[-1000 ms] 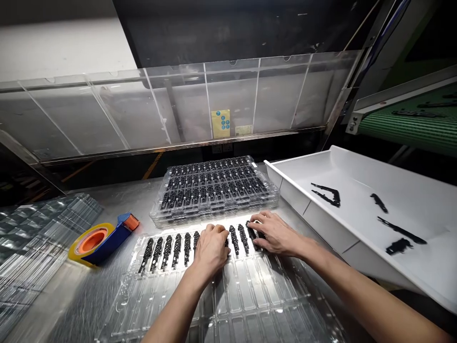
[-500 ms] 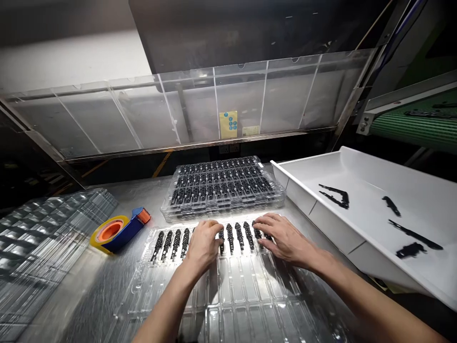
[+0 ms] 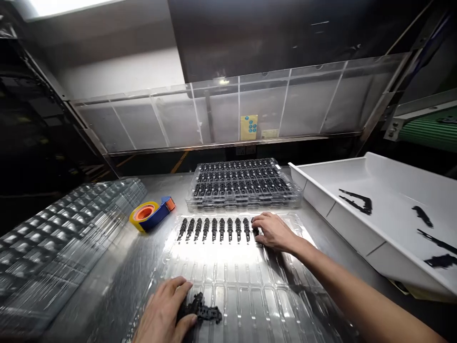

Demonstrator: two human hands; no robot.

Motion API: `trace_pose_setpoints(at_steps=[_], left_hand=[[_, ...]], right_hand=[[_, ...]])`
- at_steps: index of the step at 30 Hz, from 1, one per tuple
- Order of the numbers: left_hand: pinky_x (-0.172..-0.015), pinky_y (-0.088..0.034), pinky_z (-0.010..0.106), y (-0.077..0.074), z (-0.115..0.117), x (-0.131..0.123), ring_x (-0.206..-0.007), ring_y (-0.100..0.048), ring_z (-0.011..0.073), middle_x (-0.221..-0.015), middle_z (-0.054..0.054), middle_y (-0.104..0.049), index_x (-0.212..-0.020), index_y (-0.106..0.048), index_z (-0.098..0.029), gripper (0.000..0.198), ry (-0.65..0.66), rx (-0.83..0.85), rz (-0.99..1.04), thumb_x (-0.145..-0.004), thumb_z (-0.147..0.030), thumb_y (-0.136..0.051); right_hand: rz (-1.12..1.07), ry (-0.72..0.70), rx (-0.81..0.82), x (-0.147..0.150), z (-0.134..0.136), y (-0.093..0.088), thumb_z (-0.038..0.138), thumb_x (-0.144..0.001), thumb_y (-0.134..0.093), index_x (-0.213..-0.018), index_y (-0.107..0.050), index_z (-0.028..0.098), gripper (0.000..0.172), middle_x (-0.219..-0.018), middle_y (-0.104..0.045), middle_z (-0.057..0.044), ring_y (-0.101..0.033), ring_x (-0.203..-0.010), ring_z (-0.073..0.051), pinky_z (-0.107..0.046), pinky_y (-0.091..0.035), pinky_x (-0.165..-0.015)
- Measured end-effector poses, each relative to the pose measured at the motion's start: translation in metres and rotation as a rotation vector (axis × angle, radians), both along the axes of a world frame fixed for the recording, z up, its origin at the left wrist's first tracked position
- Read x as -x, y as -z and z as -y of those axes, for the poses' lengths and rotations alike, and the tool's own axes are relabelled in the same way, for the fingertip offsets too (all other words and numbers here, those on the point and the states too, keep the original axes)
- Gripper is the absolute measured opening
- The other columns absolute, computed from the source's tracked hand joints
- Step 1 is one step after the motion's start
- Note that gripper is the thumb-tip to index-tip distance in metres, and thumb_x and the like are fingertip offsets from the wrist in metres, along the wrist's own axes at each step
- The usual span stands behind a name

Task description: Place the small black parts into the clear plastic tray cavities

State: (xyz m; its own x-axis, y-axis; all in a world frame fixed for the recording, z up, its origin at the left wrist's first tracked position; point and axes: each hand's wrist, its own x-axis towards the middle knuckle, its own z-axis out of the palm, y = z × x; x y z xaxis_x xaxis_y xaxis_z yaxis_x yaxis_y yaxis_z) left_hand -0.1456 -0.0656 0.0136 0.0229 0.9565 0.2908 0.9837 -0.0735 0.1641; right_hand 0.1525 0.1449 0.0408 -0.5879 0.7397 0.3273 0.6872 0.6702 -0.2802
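Note:
A clear plastic tray (image 3: 246, 297) with long slots lies before me. Its far row holds several slim black plastic parts (image 3: 222, 230) side by side. At the right end of that row, my right hand (image 3: 274, 232) has its fingertips closed on one black part (image 3: 254, 227), mostly covered by the fingers. Near the tray's front left, my left hand (image 3: 164, 309) curls thumb and fingers around a small clump of black plastic parts (image 3: 203, 309). How many are in the clump I cannot tell.
Behind stands a stack of filled clear trays (image 3: 243, 202). To the left are stacked clear trays (image 3: 71, 247) and a tape dispenser (image 3: 157, 216). A white bin (image 3: 342, 238) with several loose black parts borders the right side. Beyond it runs a green conveyor (image 3: 428, 126).
My left hand has left the far row and come down to the front left, where it now grips black parts. My right hand stays at the row's right end. The view has shifted left.

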Motion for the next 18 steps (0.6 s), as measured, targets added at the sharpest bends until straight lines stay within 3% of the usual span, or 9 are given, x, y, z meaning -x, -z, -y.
trace_pose_setpoints(at_steps=[3,6,10,14,18], left_hand=[[-0.101,-0.045,0.042,0.002,0.0,-0.008,-0.119,-0.053,0.0281,-0.125,0.008,-0.062,-0.115,-0.068,-0.023,0.042,-0.042,0.075,-0.007,-0.073,-0.015,-0.065],[-0.098,-0.049,0.042,0.008,0.0,-0.004,-0.118,-0.054,0.0278,-0.126,0.008,-0.061,-0.112,-0.069,-0.023,0.034,-0.005,0.07,-0.016,-0.078,-0.019,-0.063],[-0.092,-0.055,0.04,0.025,-0.001,0.014,-0.115,-0.059,0.0275,-0.123,0.007,-0.064,-0.108,-0.07,-0.026,0.025,0.116,-0.078,-0.091,-0.085,-0.031,-0.06],[-0.081,-0.061,0.036,0.04,-0.007,0.025,-0.104,-0.065,0.0258,-0.114,0.006,-0.068,-0.102,-0.071,-0.028,0.023,0.203,-0.309,-0.188,-0.088,-0.042,-0.06],[-0.077,-0.062,0.032,0.046,-0.011,0.029,-0.1,-0.067,0.0243,-0.112,0.007,-0.069,-0.101,-0.071,-0.026,0.026,0.252,-0.417,-0.245,-0.088,-0.046,-0.059]], right_hand=[[-0.021,0.02,0.015,-0.009,0.003,0.0,0.031,-0.085,-0.065,-0.114,-0.067,0.018,0.032,-0.127,-0.061,-0.007,-0.048,-0.122,-0.028,-0.049,-0.041,-0.101],[-0.051,0.076,0.01,-0.029,0.006,0.001,0.035,-0.091,-0.056,-0.119,-0.065,0.017,0.034,-0.129,-0.059,-0.008,-0.048,-0.124,-0.027,-0.048,-0.039,-0.104],[-0.074,0.165,-0.005,-0.049,0.012,0.002,0.034,-0.094,-0.051,-0.116,-0.066,0.015,0.034,-0.128,-0.06,-0.01,-0.049,-0.122,-0.027,-0.048,-0.039,-0.104],[-0.041,0.143,0.0,-0.036,0.014,-0.001,0.035,-0.093,-0.056,-0.119,-0.064,0.017,0.033,-0.129,-0.06,-0.009,-0.047,-0.125,-0.027,-0.049,-0.037,-0.105],[0.032,0.054,0.03,-0.007,0.003,-0.008,0.038,-0.089,-0.065,-0.114,-0.064,0.018,0.033,-0.131,-0.057,-0.008,-0.043,-0.128,-0.027,-0.05,-0.034,-0.106]])
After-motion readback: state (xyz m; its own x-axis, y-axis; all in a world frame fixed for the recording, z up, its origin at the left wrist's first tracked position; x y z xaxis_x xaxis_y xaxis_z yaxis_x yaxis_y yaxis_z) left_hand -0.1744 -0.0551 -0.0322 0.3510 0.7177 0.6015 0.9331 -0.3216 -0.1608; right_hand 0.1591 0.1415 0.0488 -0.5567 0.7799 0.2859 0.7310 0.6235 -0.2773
